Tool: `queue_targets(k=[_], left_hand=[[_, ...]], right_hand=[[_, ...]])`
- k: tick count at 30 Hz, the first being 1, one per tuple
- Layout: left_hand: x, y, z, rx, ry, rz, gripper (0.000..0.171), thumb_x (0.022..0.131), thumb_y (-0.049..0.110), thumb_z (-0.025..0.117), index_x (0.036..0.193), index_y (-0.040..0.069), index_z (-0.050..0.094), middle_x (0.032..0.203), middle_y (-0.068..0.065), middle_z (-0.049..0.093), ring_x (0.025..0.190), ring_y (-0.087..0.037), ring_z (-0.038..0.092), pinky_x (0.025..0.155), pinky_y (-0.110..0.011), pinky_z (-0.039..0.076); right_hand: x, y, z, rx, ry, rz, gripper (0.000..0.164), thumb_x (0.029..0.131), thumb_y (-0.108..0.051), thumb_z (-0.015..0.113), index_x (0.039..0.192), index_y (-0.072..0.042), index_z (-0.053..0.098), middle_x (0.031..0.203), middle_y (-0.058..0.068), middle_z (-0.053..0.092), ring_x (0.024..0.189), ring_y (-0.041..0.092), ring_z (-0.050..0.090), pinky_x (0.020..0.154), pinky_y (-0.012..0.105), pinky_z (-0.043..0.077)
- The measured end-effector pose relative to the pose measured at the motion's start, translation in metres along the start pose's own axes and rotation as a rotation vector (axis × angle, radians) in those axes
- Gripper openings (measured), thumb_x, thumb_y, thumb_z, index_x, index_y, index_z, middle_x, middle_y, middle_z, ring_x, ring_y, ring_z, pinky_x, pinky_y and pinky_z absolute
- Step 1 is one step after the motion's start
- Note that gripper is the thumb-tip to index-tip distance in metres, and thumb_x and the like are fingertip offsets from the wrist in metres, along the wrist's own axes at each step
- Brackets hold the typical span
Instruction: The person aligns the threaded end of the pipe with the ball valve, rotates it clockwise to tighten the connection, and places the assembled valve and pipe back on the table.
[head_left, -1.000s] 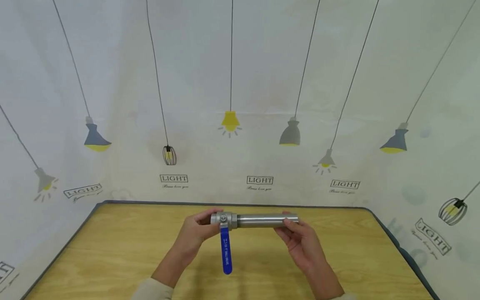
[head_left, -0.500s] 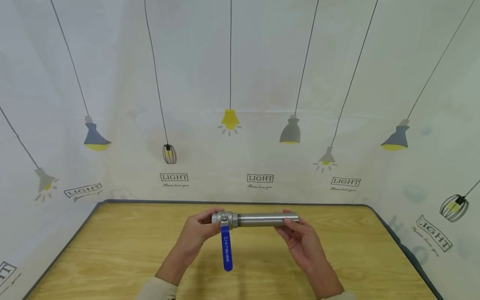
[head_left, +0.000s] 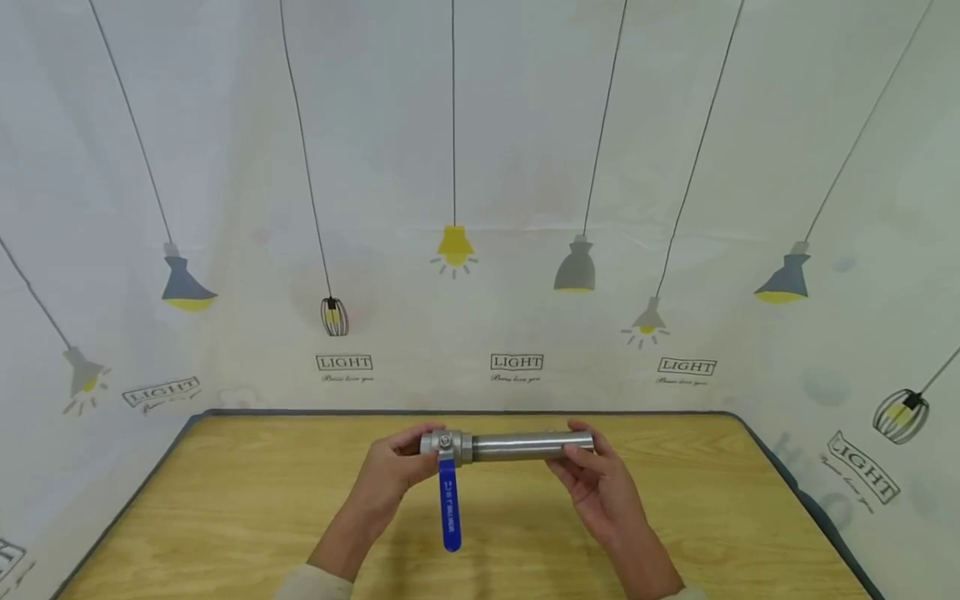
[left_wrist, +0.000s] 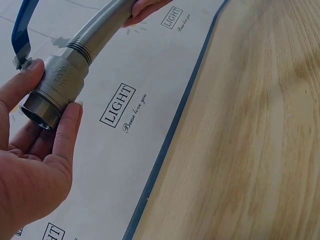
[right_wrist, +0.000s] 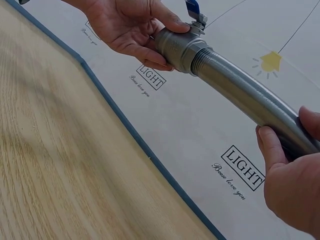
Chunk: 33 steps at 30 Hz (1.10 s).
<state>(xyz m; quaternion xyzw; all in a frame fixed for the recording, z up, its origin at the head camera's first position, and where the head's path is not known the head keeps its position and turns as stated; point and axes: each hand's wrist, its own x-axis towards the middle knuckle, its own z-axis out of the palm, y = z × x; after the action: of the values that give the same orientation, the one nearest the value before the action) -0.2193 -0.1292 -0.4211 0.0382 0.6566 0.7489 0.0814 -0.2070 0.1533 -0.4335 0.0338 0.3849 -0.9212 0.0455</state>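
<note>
Held level above the table is a steel ball valve [head_left: 456, 448] with a blue lever [head_left: 449, 508] that points toward me. A shiny steel pipe [head_left: 517, 446] runs from the valve's right end, and a few threads show at the joint. My left hand [head_left: 388, 475] grips the valve body at its open end, thumb near the lever's base. In the left wrist view the valve [left_wrist: 60, 82] sits between thumb and fingers, its bore partly visible. My right hand [head_left: 603, 483] pinches the pipe's far end between thumb and fingers; the right wrist view shows the pipe [right_wrist: 240, 92] running into that grip.
Beneath both hands lies a wood-grain table [head_left: 262, 508] with a dark blue edge strip [head_left: 465, 412]. Behind and along the sides hangs a pale curtain [head_left: 397, 150] printed with lamps and LIGHT labels.
The valve and pipe have sunk slightly in the view, and the pipe's right end now tilts up a little. Both hands keep their grips; the background has shifted slightly.
</note>
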Motion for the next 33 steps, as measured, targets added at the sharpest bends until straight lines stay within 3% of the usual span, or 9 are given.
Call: queue_targets(k=[8, 17, 33], left_hand=[[-0.0016, -0.0037, -0.0015, -0.009, 0.003, 0.011, 0.047, 0.081, 0.002, 0.071, 0.127, -0.002, 0.060, 0.119, -0.013, 0.064, 0.107, -0.021, 0.062, 0.093, -0.034, 0.053], [-0.0026, -0.0004, -0.0021, 0.004, 0.001, 0.028, 0.049, 0.082, 0.004, 0.072, 0.129, -0.002, 0.059, 0.120, -0.014, 0.064, 0.108, -0.022, 0.062, 0.093, -0.034, 0.053], [-0.0014, -0.0033, -0.0015, -0.005, 0.010, 0.035, 0.045, 0.081, 0.002, 0.073, 0.125, 0.000, 0.063, 0.120, -0.015, 0.064, 0.108, -0.023, 0.062, 0.092, -0.034, 0.053]], right_hand=[[-0.0012, 0.0003, 0.0012, -0.031, 0.041, 0.003, 0.020, 0.091, 0.006, 0.056, 0.107, -0.005, 0.058, 0.108, 0.012, 0.060, 0.103, 0.023, 0.067, 0.094, 0.039, 0.052], [-0.0014, 0.0021, 0.0021, -0.089, 0.022, -0.047, 0.015, 0.091, 0.002, 0.057, 0.095, -0.008, 0.067, 0.095, 0.007, 0.068, 0.094, 0.020, 0.070, 0.088, 0.037, 0.055], [-0.0023, 0.0001, 0.0020, -0.202, 0.056, -0.073, 0.008, 0.091, -0.001, 0.061, 0.090, -0.007, 0.065, 0.088, 0.008, 0.067, 0.084, 0.020, 0.072, 0.082, 0.035, 0.058]])
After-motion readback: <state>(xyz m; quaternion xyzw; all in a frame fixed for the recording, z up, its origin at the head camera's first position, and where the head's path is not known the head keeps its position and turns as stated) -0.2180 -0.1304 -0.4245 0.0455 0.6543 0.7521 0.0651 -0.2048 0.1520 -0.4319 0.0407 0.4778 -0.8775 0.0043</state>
